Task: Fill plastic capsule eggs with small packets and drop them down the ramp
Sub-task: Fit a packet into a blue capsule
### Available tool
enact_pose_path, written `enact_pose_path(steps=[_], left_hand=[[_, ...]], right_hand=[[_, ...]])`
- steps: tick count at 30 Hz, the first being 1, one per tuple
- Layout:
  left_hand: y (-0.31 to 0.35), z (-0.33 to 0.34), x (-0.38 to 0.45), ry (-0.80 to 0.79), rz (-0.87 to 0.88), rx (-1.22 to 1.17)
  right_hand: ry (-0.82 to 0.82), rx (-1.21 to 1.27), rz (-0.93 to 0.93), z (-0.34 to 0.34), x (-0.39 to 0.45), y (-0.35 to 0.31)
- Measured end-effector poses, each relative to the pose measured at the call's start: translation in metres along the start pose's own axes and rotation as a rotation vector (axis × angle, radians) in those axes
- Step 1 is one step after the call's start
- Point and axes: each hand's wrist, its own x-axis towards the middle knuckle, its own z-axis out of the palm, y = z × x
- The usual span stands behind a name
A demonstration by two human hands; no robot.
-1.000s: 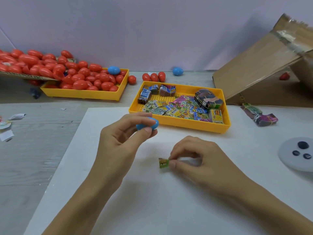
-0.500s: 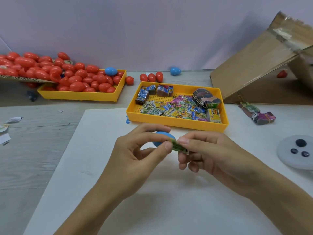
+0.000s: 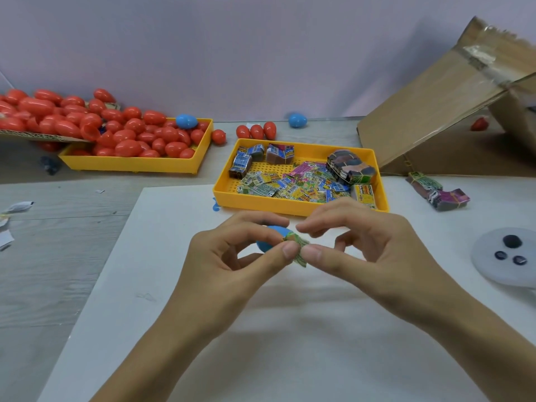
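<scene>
While both hands work, packet tray [image 3: 301, 206] lies just beyond.

Grey wood-grain table [image 3: 52, 285] — bearing: white board [image 3: 261, 358]; two yellow trays [image 3: 298, 206] [image 3: 130, 165]; loose red eggs [image 3: 256, 131] (three, side by side); blue egg [image 3: 297, 120]; cardboard ramp [image 3: 435, 117]; banded packet bundles [image 3: 438, 191] — paper scraps [image 3: 18, 206] at left.

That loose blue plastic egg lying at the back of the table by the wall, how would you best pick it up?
The loose blue plastic egg lies on its side, long axis running left to right. Probably best to come from above and pinch across its narrow middle, front and back. The rounded ends would likely slip, and the three red plastic eggs crowd its left.
</scene>
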Motion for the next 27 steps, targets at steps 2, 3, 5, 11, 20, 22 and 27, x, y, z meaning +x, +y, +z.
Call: enact_pose_path(steps=[2, 3, 5, 11, 20, 22, 27], left_hand=[[0.0004, -0.0006, 0.0001, 0.016, 0.005, -0.014], [0.0011, -0.0010, 0.0002, 0.028, 0.007, -0.017], [0.0020, -0.0017, 0.0007, 0.054, 0.019, -0.015], [0.0022, -0.0009, 0.0009, 0.047, 0.053, -0.041], [0.0039, 0.0014, 0.0002, 0.061, 0.085, -0.019], [0.0042, 0.0019, 0.0007, 0.073, 0.089, -0.015], [0.0026, 0.0018, 0.0012, 0.103, 0.098, -0.016]], right_hand=[[0.031, 0.011, -0.084, -0.0010, -0.0009, -0.0006], [0.043, -0.001, -0.123, -0.0012, -0.0011, -0.0012], [0.059, -0.057, -0.170, -0.0004, -0.0013, -0.0015], [0.057, -0.097, -0.142, 0.0016, -0.0020, 0.0006], [0.107, -0.144, -0.232, 0.0028, -0.0015, 0.0006], [0.111, -0.140, -0.238, 0.0030, -0.0015, 0.0002], [0.122, -0.198, -0.246, 0.0043, -0.0014, 0.0000]])
